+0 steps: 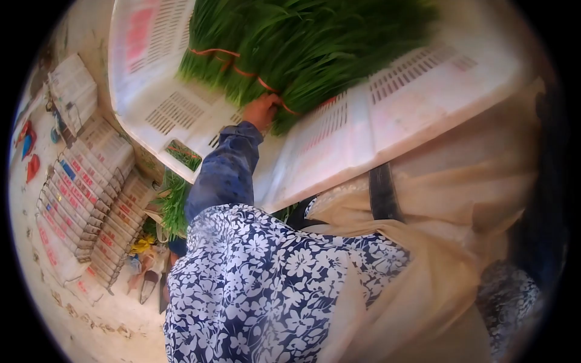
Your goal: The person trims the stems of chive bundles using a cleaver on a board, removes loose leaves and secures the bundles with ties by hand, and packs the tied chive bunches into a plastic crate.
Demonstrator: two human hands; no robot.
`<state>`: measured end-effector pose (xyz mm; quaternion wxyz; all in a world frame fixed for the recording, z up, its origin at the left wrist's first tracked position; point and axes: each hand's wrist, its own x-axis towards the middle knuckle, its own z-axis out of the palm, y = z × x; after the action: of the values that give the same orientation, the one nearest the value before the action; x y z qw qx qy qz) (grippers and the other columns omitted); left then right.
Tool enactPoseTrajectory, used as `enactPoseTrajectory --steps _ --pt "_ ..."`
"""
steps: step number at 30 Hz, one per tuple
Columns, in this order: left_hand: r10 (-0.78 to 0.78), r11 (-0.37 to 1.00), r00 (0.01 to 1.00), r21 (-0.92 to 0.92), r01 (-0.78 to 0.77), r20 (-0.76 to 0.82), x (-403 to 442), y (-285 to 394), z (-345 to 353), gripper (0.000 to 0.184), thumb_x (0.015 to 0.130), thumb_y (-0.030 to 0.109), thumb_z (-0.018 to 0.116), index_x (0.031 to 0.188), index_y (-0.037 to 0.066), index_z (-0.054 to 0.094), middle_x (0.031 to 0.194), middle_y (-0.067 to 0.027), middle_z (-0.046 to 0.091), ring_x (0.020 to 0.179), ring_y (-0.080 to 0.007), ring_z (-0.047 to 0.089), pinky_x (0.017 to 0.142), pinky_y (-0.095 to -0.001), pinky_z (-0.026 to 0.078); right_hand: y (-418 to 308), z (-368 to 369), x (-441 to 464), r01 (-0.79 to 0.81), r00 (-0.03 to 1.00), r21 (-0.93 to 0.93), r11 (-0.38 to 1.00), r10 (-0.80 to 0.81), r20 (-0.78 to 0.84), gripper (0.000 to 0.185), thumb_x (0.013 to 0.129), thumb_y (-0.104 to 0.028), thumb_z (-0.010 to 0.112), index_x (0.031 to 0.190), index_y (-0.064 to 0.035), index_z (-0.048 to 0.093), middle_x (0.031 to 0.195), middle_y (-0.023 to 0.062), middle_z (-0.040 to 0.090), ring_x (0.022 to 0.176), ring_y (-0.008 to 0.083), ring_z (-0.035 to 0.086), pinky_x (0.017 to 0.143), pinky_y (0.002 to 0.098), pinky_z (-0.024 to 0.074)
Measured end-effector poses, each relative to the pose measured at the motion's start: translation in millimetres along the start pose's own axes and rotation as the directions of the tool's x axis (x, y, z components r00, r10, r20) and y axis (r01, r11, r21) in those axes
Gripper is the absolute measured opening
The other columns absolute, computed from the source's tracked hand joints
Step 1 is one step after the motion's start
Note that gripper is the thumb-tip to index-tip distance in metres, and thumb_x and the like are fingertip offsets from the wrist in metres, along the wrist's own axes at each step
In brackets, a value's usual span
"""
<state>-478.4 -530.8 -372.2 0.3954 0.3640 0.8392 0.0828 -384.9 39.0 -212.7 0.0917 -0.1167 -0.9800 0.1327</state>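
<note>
My left hand, in a dark blue sleeve, is closed at the near end of a bunch of long, thin green leaves that look like chives. Its fingers press in beside an orange-red tie band that runs across the leaves. The bunches lie side by side in a white slotted plastic crate, which is tilted in front of me. Of my right hand nothing shows; only a floral patch of cloth appears at the lower right.
Stacked white crates with red lettering stand on the floor at the left. More green leaves lie below the crate, by yellow items. A red and blue object is on the floor at far left. My tan apron fills the right.
</note>
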Motion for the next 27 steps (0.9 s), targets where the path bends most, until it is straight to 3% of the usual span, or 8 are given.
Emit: enactPoseTrajectory --steps 4,7,9,12,16,22,24,27 --pt "0.023 0.999 0.997 0.033 -0.026 0.074 6 -6 -3 0.014 0.083 0.011 0.066 0.097 0.013 0.062 0.096 -0.0109 0.064 0.087 -0.0368 0.063 0.072 -0.0456 0.050 0 1 -3 -0.009 1.000 0.007 1.000 0.009 -0.012 0.101 0.073 -0.029 0.076 0.150 0.0041 0.020 0.148 0.0304 0.033 0.138 0.0432 0.032 0.114 0.0442 0.0283" --pt "0.036 0.999 0.999 0.023 -0.036 -0.025 3 -9 4 0.012 0.083 0.010 0.066 0.094 0.011 0.062 0.092 -0.0136 0.064 0.085 -0.0385 0.063 0.070 -0.0450 0.049 1 2 -3 -0.017 1.000 0.013 1.000 0.017 -0.017 0.100 0.073 -0.028 0.076 0.150 0.0036 0.020 0.148 0.0297 0.034 0.138 0.0424 0.032 0.115 0.0436 0.0281" --pt "-0.045 0.990 0.984 -0.137 0.022 -0.172 -4 -16 13 0.010 0.084 0.008 0.065 0.092 0.007 0.061 0.084 -0.0162 0.064 0.080 -0.0390 0.063 0.068 -0.0436 0.049 2 2 -5 -0.020 1.000 0.017 1.000 0.021 -0.021 0.099 0.073 -0.027 0.076 0.150 0.0032 0.021 0.148 0.0291 0.034 0.138 0.0418 0.032 0.115 0.0433 0.0280" --pt "-0.096 0.993 0.941 -0.091 0.071 -0.324 -12 -13 25 0.009 0.084 0.006 0.064 0.092 0.005 0.061 0.078 -0.0170 0.064 0.073 -0.0361 0.063 0.066 -0.0423 0.049 1 2 -6 -0.029 0.999 0.025 0.999 0.030 -0.027 0.098 0.074 -0.026 0.075 0.150 0.0027 0.022 0.148 0.0283 0.034 0.139 0.0411 0.033 0.115 0.0427 0.0279" --pt "-0.292 0.945 0.922 -0.223 0.238 -0.254 -14 -5 21 0.012 0.079 0.006 0.065 0.090 0.005 0.060 0.084 -0.0209 0.064 0.081 -0.0413 0.063 0.068 -0.0478 0.049 1 2 -8 -0.033 0.999 0.029 0.999 0.034 -0.033 0.096 0.074 -0.025 0.075 0.150 0.0020 0.023 0.149 0.0273 0.035 0.139 0.0400 0.033 0.115 0.0420 0.0277" --pt "-0.273 0.960 0.931 -0.124 0.249 -0.243 -9 -11 15 0.014 0.076 0.005 0.066 0.090 0.005 0.064 0.086 -0.0194 0.066 0.080 -0.0402 0.064 0.068 -0.0479 0.050 -1 1 -11 -0.034 0.998 0.032 0.999 0.036 -0.053 0.094 0.075 -0.023 0.074 0.150 0.0010 0.024 0.149 0.0257 0.036 0.140 0.0384 0.033 0.115 0.0409 0.0274" --pt "-0.013 0.995 0.970 0.094 0.037 -0.243 -15 -16 13 0.017 0.075 0.006 0.068 0.092 0.009 0.069 0.091 -0.0168 0.067 0.079 -0.0375 0.065 0.069 -0.0474 0.052 1 0 -11 -0.032 0.997 0.032 0.999 0.034 -0.065 0.093 0.075 -0.023 0.074 0.150 0.0007 0.025 0.149 0.0252 0.036 0.140 0.0379 0.033 0.116 0.0405 0.0273" --pt "-0.078 0.973 0.984 0.204 0.110 -0.159 -22 -16 13 0.019 0.077 0.010 0.068 0.095 0.012 0.073 0.096 -0.0148 0.068 0.079 -0.0354 0.066 0.071 -0.0461 0.054 -1 -2 -12 -0.036 0.996 0.032 0.999 0.038 -0.076 0.092 0.075 -0.022 0.074 0.151 0.0002 0.026 0.149 0.0244 0.036 0.140 0.0371 0.033 0.116 0.0400 0.0272"
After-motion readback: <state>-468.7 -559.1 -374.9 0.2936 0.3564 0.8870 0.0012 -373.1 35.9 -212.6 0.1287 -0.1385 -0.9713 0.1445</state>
